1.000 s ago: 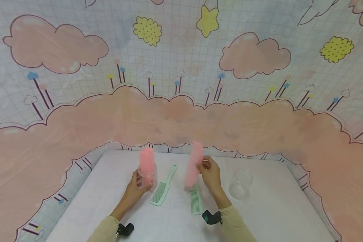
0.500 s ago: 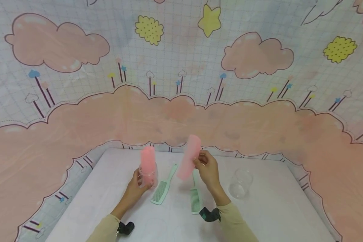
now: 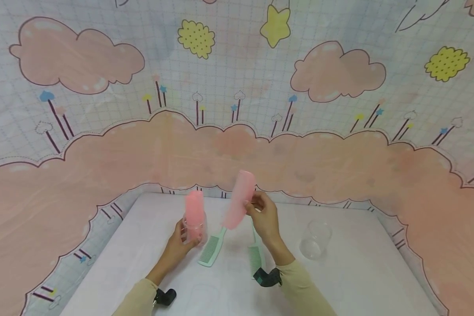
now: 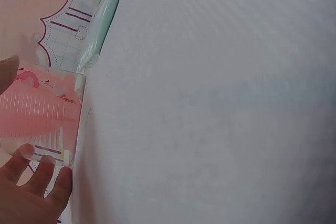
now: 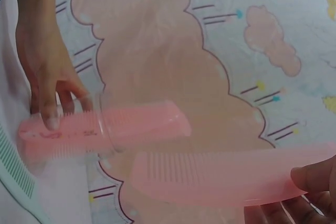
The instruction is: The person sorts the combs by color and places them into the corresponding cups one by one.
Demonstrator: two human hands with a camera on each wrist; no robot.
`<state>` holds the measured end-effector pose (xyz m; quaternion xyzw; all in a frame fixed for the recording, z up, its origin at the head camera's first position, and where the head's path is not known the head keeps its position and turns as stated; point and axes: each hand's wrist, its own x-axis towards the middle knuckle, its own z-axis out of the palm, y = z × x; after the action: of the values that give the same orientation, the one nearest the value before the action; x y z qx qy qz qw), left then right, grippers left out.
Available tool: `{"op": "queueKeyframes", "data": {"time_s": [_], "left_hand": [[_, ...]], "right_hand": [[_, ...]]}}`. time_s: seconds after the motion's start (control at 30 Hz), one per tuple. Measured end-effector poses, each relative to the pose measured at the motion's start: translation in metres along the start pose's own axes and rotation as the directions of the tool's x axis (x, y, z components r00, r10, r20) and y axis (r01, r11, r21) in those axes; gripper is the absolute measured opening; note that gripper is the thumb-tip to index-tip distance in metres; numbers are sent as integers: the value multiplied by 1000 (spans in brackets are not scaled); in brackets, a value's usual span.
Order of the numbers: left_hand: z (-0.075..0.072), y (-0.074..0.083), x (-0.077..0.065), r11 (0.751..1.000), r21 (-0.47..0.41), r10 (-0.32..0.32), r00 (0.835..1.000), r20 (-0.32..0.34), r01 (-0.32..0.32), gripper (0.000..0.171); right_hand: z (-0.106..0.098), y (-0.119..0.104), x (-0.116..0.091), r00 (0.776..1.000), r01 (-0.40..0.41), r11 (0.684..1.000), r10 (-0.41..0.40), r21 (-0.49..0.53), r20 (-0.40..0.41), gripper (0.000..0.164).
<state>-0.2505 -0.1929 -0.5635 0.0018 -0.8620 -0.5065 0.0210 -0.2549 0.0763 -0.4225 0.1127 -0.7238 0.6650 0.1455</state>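
My right hand pinches pink comb right of clear cup my left hand grips; likely light, stiff: hold spine.

The right hand has brought its long pink plastic comb nearer the pink-filled clear round plastic cup. The comb has also risen.

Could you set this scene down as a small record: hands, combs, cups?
Left hand: grips a clear plastic cup with at least one pink plastic comb inside
Right hand: holds another pink plastic comb, off the table
On the white table: a pale green plastic comb with a handle, and a matching comb
Second clear cup: on the table, right of the right hand
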Motion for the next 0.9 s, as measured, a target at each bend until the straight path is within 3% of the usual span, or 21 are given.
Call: {"op": "queueKeyframes", "data": {"time_s": [0.37, 0.63, 0.9], "left_hand": [[0, 1, -3, 999, -11, 31, 999, -8, -31, 94], [-1, 2, -4, 1000, 5, 21, 1000, -9, -21, 97], [-1, 1, -5, 999, 10, 53, 998, -18, -53, 93]], "right_hand": [[28, -46, -14, 997, 46, 999, -47, 11, 68, 22], [49, -49, -15, 994, 55, 998, -54, -8, 99, 20], [65, -41, -11, 995, 70, 998, -69, -10, 72, 19]]}}
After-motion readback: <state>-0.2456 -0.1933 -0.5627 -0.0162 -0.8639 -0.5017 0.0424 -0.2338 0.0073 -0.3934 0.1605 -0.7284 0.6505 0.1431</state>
